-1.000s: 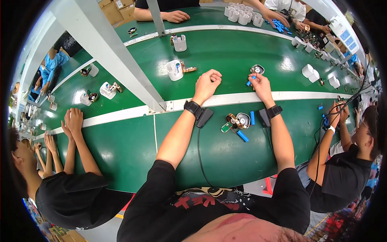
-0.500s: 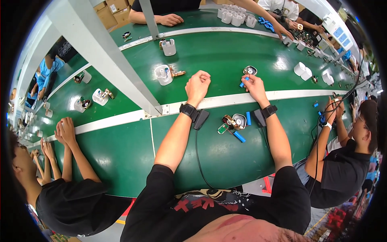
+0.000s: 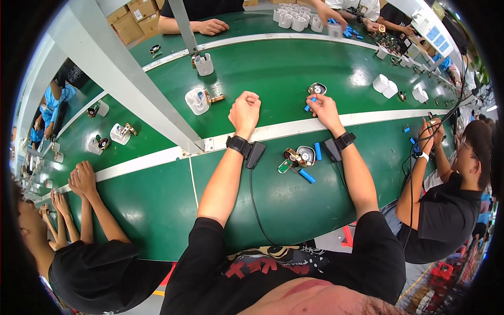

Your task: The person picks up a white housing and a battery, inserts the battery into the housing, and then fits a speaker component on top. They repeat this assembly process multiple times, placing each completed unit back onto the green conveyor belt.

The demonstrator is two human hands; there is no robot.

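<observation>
My right hand (image 3: 324,109) pinches a small blue battery cell (image 3: 310,105) over the far side of the white rail. Just beyond its fingers a round silver-and-black part (image 3: 317,90) lies on the green surface. My left hand (image 3: 244,112) is curled into a loose fist past the rail, with nothing showing in it. Between my forearms, on the near green tabletop (image 3: 273,205), sits an opened assembly with a silver cup (image 3: 306,155), a gold-coloured ring piece (image 3: 291,156) and a green circuit board (image 3: 284,166). Two blue battery cells (image 3: 307,176) lie close beside it.
A white rail (image 3: 283,125) crosses ahead of me, and a grey-white post (image 3: 126,79) rises at left. White housings (image 3: 197,102) stand on the far surface. Cables run from my wrist straps. Co-workers sit left (image 3: 89,273) and right (image 3: 446,205); another person's hand (image 3: 211,26) rests opposite.
The whole view has shifted slightly, moving things leftward. My hands keep their poses. Across the table, a person's reaching arm has drawn back from the row of parts toward the blue pieces.
</observation>
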